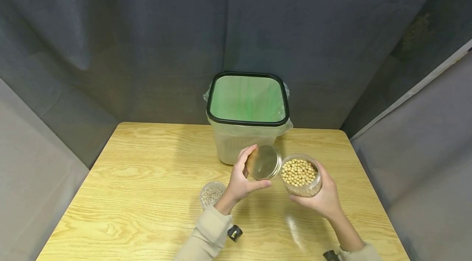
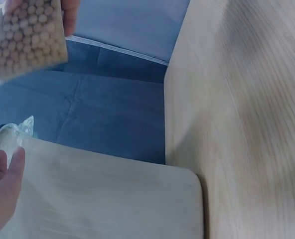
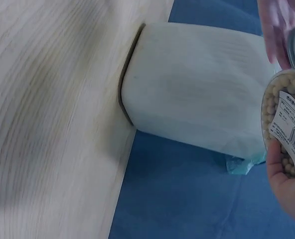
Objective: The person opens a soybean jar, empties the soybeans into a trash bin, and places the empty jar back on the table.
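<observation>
A round metal lid [image 1: 264, 162] is held on edge by my left hand [image 1: 237, 181], fingers along its upper side and thumb below. Just right of it, my right hand [image 1: 327, 195] grips a clear jar [image 1: 303, 190] from the right side. The jar's mouth is uncovered and round yellow beans [image 1: 298, 172] fill it, facing the lid. In the right wrist view a white label [image 3: 291, 130] with a barcode shows on the jar, with the thumb beside it. The left wrist view catches the jar [image 2: 27, 42] high up and the left fingers [image 2: 14, 169] at the edge.
A bin [image 1: 228, 142] with a black rim [image 1: 248, 123] and a plastic liner stands at the table's back edge, behind the hands. Another clear container of pale beans [image 1: 212, 194] sits on the wooden table [image 1: 140, 195], partly behind the left wrist. Dark cloth [image 1: 166, 48] hangs behind.
</observation>
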Tool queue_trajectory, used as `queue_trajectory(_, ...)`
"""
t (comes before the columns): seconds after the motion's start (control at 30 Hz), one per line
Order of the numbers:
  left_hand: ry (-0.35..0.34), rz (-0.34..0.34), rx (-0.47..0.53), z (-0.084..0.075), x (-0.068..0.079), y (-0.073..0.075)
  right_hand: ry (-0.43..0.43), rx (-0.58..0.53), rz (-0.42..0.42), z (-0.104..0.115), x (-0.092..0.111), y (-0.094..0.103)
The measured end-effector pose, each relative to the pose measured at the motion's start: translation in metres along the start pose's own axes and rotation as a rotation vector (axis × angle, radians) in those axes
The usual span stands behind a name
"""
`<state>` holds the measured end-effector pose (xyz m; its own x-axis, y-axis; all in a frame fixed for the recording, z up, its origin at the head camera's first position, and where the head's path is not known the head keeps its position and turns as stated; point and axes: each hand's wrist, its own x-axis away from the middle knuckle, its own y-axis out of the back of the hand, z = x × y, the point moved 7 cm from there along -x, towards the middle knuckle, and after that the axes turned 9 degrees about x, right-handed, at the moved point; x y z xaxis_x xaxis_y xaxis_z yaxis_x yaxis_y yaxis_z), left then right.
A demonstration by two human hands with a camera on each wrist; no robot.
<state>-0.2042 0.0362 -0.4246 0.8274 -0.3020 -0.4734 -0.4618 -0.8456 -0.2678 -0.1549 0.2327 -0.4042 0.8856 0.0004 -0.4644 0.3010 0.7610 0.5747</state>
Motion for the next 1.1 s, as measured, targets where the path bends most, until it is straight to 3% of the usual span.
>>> queue_trajectory(0.3, 0.141, -0.023, -0.122, -0.007, 0.007, -0.001, 0.005, -0.005, -0.034, -0.012, -0.001, 0.016)
queue_trajectory(0.37, 0.158, -0.022, -0.147, -0.003, 0.009, -0.001, 0.006, -0.004, -0.045, -0.012, -0.002, 0.019)
queue_trajectory(0.5, 0.179, -0.027, -0.192, 0.022, 0.015, 0.003, 0.0, -0.009, -0.067, -0.014, -0.003, 0.024)
queue_trajectory(0.6, 0.195, -0.011, -0.291, 0.043, 0.022, 0.003, -0.011, -0.009, -0.08, -0.015, -0.003, 0.028)
queue_trajectory(0.73, 0.217, 0.034, -0.395, 0.06, 0.034, -0.002, -0.02, -0.004, -0.089, -0.016, -0.003, 0.03)
queue_trajectory(1.0, 0.3, 0.089, -0.416, 0.088, 0.058, -0.007, -0.054, 0.043, -0.097, 0.018, -0.005, 0.039)
queue_trajectory(1.1, 0.302, 0.1, -0.436, 0.097, 0.063, -0.006, -0.05, 0.049, -0.1, 0.015, -0.006, 0.04)
